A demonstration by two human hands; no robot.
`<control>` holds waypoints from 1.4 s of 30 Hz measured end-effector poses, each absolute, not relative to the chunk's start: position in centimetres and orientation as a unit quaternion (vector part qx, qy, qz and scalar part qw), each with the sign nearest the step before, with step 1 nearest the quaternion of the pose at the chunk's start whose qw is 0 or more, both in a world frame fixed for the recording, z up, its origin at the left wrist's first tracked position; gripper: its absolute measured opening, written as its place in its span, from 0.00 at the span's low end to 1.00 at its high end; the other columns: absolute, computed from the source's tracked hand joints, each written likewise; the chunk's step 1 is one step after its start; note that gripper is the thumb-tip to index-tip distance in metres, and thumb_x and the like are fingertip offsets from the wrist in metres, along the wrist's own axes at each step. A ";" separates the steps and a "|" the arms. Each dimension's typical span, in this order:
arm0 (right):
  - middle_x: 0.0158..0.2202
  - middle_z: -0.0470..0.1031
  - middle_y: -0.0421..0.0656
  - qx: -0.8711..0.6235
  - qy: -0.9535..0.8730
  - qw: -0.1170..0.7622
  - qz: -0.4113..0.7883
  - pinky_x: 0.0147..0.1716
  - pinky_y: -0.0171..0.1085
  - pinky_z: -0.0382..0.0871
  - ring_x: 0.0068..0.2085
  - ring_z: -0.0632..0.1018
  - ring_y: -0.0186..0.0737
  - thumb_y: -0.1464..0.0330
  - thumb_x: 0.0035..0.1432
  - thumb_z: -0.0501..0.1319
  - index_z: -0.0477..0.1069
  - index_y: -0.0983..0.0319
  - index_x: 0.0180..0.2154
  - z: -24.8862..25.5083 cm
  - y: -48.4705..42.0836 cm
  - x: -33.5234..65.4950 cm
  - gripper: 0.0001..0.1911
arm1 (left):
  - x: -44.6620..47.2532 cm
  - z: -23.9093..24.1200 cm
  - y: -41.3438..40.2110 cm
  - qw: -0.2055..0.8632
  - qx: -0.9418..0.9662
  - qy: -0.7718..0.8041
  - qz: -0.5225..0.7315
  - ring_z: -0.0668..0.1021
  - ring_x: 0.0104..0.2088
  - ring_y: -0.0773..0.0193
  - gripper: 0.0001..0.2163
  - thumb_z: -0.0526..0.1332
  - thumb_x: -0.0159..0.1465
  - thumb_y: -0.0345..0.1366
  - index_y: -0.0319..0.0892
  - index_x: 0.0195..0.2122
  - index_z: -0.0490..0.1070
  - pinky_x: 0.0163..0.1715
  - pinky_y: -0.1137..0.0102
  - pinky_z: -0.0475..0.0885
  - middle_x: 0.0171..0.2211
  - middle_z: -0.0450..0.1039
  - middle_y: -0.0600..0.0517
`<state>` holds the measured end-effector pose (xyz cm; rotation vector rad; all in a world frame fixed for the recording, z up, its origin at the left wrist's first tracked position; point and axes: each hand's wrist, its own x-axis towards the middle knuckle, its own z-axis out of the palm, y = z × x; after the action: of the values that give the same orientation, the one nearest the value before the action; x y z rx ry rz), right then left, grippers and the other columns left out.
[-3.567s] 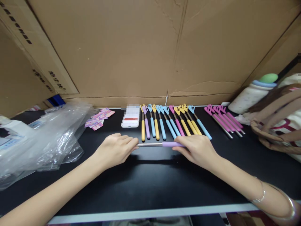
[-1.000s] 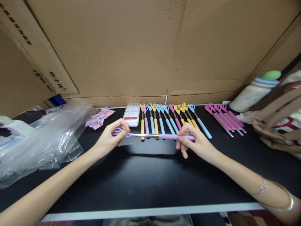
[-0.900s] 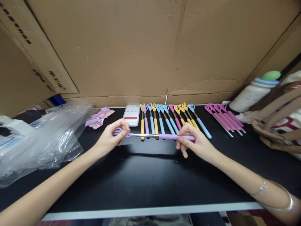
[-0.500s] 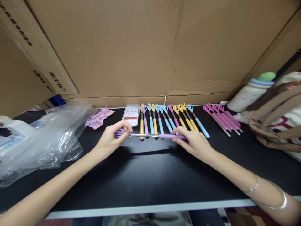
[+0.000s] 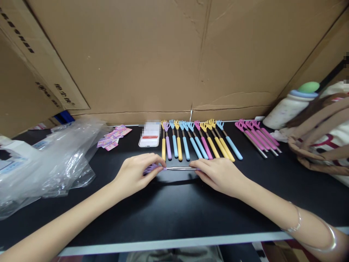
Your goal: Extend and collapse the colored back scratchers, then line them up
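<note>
Between my two hands a purple back scratcher with a metal shaft is held level above the black table. My left hand pinches it at its clawed purple head, which partly shows behind the fingers. My right hand is closed around the purple handle, most of which is hidden. Just beyond lies a row of several back scratchers in yellow, blue, purple and pink, claws pointing away from me. Further right rest several pink back scratchers with pink claws, lying slanted together.
A phone lies left of the row, beside a pile of small printed cards. Clear plastic bags cover the left side. At the right stand a bottle and a bag. A cardboard wall rises behind.
Both hands have come lower and nearer to me with the back scratcher. My right hand is closer to my left, and less of the purple handle shows between them.
</note>
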<state>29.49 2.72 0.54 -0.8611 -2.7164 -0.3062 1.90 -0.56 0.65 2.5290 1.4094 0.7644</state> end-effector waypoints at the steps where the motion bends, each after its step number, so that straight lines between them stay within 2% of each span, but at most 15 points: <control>1: 0.35 0.78 0.41 -0.293 -0.939 0.141 -0.114 0.24 0.33 0.57 0.29 0.77 0.34 0.69 0.64 0.49 0.69 0.61 0.43 0.6 2.6 29.4 0.11 | 2.0 0.7 -0.6 0.027 0.851 0.461 0.249 0.76 0.35 0.68 0.05 0.55 0.66 0.37 0.49 0.38 0.70 0.33 0.74 0.65 0.35 0.76 0.59; 4: 0.31 0.78 0.40 -0.282 -0.935 0.155 -0.146 0.23 0.34 0.55 0.27 0.76 0.34 0.70 0.64 0.49 0.69 0.61 0.39 0.5 2.3 29.0 0.11 | 2.3 0.7 -0.8 -0.114 0.875 0.417 0.219 0.75 0.32 0.66 0.07 0.54 0.67 0.38 0.48 0.36 0.71 0.30 0.71 0.62 0.31 0.75 0.58; 7: 0.28 0.76 0.38 -0.278 -0.931 0.158 -0.175 0.22 0.35 0.52 0.24 0.74 0.33 0.69 0.64 0.49 0.69 0.60 0.36 0.3 2.1 28.8 0.10 | 2.6 0.6 -0.9 -0.173 0.889 0.384 0.183 0.74 0.30 0.64 0.09 0.53 0.68 0.40 0.46 0.36 0.70 0.27 0.69 0.60 0.29 0.74 0.56; 15: 0.23 0.73 0.36 -0.268 -0.930 0.141 -0.209 0.22 0.36 0.48 0.22 0.72 0.32 0.65 0.65 0.50 0.69 0.60 0.32 0.5 2.5 28.8 0.12 | 2.5 1.0 -0.7 -0.168 0.905 0.364 0.143 0.74 0.27 0.66 0.11 0.51 0.68 0.41 0.44 0.32 0.66 0.25 0.70 0.59 0.25 0.71 0.57; 20: 0.22 0.72 0.37 -0.273 -0.920 0.138 -0.245 0.22 0.36 0.47 0.22 0.71 0.31 0.65 0.66 0.48 0.67 0.60 0.28 1.9 2.9 29.4 0.16 | 1.7 2.1 0.0 -0.219 0.903 0.348 0.123 0.73 0.26 0.65 0.11 0.49 0.68 0.38 0.44 0.31 0.66 0.25 0.69 0.59 0.25 0.70 0.56; 25: 0.26 0.75 0.38 -0.300 -0.900 0.160 -0.274 0.24 0.35 0.50 0.25 0.72 0.32 0.66 0.66 0.48 0.69 0.60 0.31 3.5 4.3 31.9 0.15 | -1.2 3.8 1.2 -0.268 0.882 0.370 0.117 0.74 0.28 0.64 0.13 0.48 0.69 0.39 0.44 0.30 0.67 0.25 0.69 0.58 0.25 0.71 0.54; 30: 0.27 0.74 0.40 -0.303 -0.888 0.178 -0.297 0.25 0.34 0.53 0.28 0.71 0.34 0.64 0.66 0.49 0.70 0.61 0.34 4.6 6.0 33.8 0.14 | -3.6 4.9 1.9 -0.306 0.862 0.389 0.110 0.76 0.35 0.60 0.14 0.48 0.69 0.42 0.46 0.32 0.69 0.30 0.68 0.63 0.30 0.75 0.53; 36: 0.26 0.72 0.41 -0.292 -0.885 0.175 -0.317 0.23 0.34 0.52 0.29 0.70 0.35 0.65 0.67 0.48 0.71 0.61 0.35 5.2 6.3 33.8 0.15 | -3.6 5.6 1.9 -0.339 0.850 0.388 0.108 0.75 0.35 0.61 0.16 0.47 0.70 0.43 0.46 0.32 0.70 0.31 0.68 0.64 0.33 0.76 0.53; 42: 0.32 0.74 0.45 -0.379 -0.847 0.168 -0.333 0.26 0.35 0.55 0.35 0.72 0.39 0.62 0.67 0.47 0.72 0.60 0.39 6.1 7.9 37.5 0.17 | -6.2 6.9 1.9 -0.350 0.813 0.461 0.061 0.73 0.37 0.61 0.15 0.47 0.70 0.44 0.47 0.34 0.71 0.29 0.69 0.60 0.32 0.75 0.54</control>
<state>37.47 7.92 6.05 -1.0785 -2.4086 -0.9465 -6.19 1.91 6.93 3.3472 1.8979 0.2496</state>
